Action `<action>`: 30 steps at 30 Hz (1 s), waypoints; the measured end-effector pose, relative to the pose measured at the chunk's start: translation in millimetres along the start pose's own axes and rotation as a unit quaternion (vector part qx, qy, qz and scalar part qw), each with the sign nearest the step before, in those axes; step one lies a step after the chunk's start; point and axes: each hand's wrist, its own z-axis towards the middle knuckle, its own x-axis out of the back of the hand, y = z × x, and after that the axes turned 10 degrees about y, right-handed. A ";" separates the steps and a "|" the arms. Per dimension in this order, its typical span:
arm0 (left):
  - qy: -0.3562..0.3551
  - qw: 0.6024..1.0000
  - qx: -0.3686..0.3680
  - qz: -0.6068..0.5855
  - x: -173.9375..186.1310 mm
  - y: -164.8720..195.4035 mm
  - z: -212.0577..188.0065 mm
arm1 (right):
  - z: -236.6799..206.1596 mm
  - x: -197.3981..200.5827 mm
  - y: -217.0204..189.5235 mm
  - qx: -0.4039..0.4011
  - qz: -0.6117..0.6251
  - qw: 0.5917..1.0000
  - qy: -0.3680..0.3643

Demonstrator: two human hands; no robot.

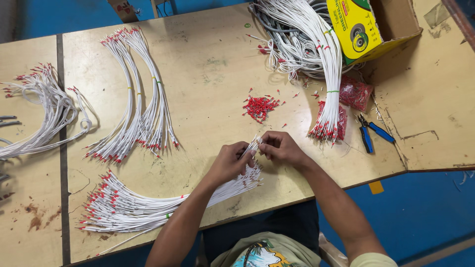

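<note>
Left hand [228, 163] grips a bundle of thin white wires [148, 205], fingers closed around its bare ends just above the knuckles. Right hand [282, 147] pinches those wire tips, fingertips [263, 143] closed. Small pile of red ferrules [260, 106] lies beyond the fingers; blue-handled crimping pliers [373, 133] sit well to the right.

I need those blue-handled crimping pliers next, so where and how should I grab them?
Probably by the two blue handles, coming from the right side with the right hand. The crimping pliers lie flat on the wooden table, dark jaws toward the red ferrule bags, handles splayed toward open tabletop.
</note>
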 end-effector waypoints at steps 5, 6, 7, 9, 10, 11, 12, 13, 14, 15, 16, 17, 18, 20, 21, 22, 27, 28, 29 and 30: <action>0.021 0.998 -0.056 0.018 -6.8 -8.5 5.1 | 3.7 -0.6 3.8 -0.033 0.025 0.999 0.010; 0.025 0.998 -0.060 0.017 -8.5 -9.3 6.4 | 4.7 0.0 3.3 -0.038 0.026 0.999 0.013; 0.030 0.997 -0.063 0.016 -9.4 -10.4 6.7 | 5.3 0.8 2.8 -0.038 0.035 0.999 0.012; 0.035 0.997 -0.060 0.024 -11.9 -11.4 8.3 | 5.9 0.1 1.9 -0.039 0.059 0.997 0.006; 0.038 0.997 -0.054 0.033 -12.5 -12.3 8.1 | 5.8 -1.4 1.6 -0.035 0.059 0.998 0.012; 0.043 0.997 -0.049 0.041 -12.8 -12.6 8.6 | 6.1 -3.0 0.9 -0.031 0.058 0.998 0.017; 0.047 0.995 -0.061 0.055 -12.8 -13.0 9.4 | 6.0 -4.8 0.1 -0.027 0.057 0.998 0.020; 0.052 0.994 -0.072 0.070 -12.7 -13.4 10.0 | 5.1 -6.7 -0.7 -0.016 0.040 0.999 0.034; 0.057 0.991 -0.082 0.084 -12.7 -13.9 9.9 | 3.9 -8.6 -1.6 -0.005 0.023 0.999 0.047; 0.060 0.991 -0.081 0.086 -12.8 -14.6 9.9 | 3.1 -10.0 -2.8 0.005 0.007 0.998 0.059; 0.064 0.991 -0.079 0.088 -12.7 -15.0 10.1 | 2.8 -10.8 -4.4 0.007 0.011 0.998 0.055; 0.068 0.990 -0.078 0.091 -12.6 -15.4 10.4 | 2.7 -11.1 -6.0 0.009 0.016 0.999 0.051; 0.068 0.991 -0.078 0.088 -12.9 -16.1 10.3 | 3.0 -11.2 -7.8 0.011 0.021 0.999 0.046; 0.067 0.991 -0.076 0.082 -14.2 -17.1 10.7 | 4.2 -10.5 -11.1 -0.009 0.036 0.999 0.036; 0.067 0.992 -0.073 0.080 -14.9 -17.7 11.0 | 4.8 -10.0 -12.5 -0.020 0.044 0.998 0.031; 0.066 0.992 -0.070 0.077 -15.8 -18.3 11.0 | 4.9 -9.7 -13.5 -0.020 0.046 0.998 0.026; 0.057 0.997 -0.027 0.052 -18.2 -21.3 9.9 | 3.9 -9.1 -16.4 -0.013 0.055 0.998 0.012; 0.057 0.997 -0.026 0.037 -18.2 -21.8 9.6 | 3.6 -9.2 -16.9 -0.015 0.058 0.998 0.012; 0.058 0.998 -0.026 0.021 -17.9 -22.1 9.9 | 3.6 -9.2 -17.5 -0.016 0.061 0.998 0.012; 0.056 0.998 -0.034 0.023 -17.5 -22.7 10.0 | 3.8 -9.3 -17.9 -0.017 0.065 0.998 0.012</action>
